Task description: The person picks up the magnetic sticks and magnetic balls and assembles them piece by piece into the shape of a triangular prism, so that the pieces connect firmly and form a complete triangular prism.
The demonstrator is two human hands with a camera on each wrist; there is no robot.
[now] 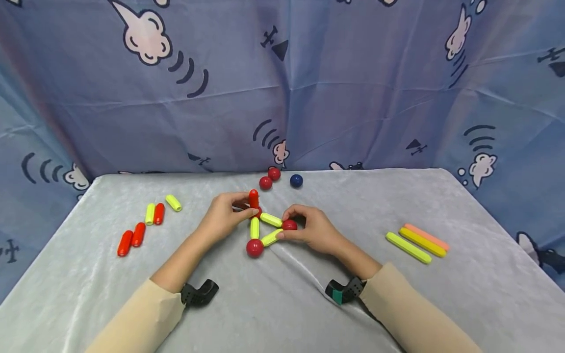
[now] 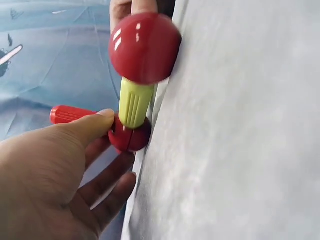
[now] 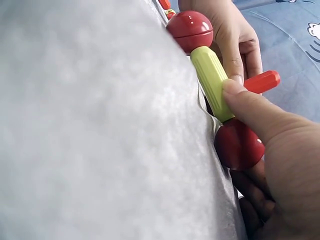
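Observation:
Three red balls joined by three yellow-green rods form a flat triangle on the table. My left hand (image 1: 224, 215) holds the triangle's far ball (image 2: 131, 136) between thumb and fingers. From that ball a red rod (image 1: 253, 198) stands upright. On the other side, my right hand (image 1: 319, 229) grips the right-hand ball (image 1: 289, 224), its thumb lying on the front yellow-green rod (image 3: 210, 80). The near ball (image 1: 254, 248) sits untouched at the front corner, joined to the left yellow-green rod (image 1: 254, 228). Another yellow-green rod (image 1: 270, 219) links the two held balls.
Two loose red balls (image 1: 266, 183) and a dark blue ball (image 1: 296, 181) lie at the table's back edge. Several short red rods (image 1: 125, 243) and yellow-green rods (image 1: 150, 214) are at the left. Longer rods, including a yellow one (image 1: 423, 241), lie at the right. A patterned curtain (image 1: 353, 108) hangs behind.

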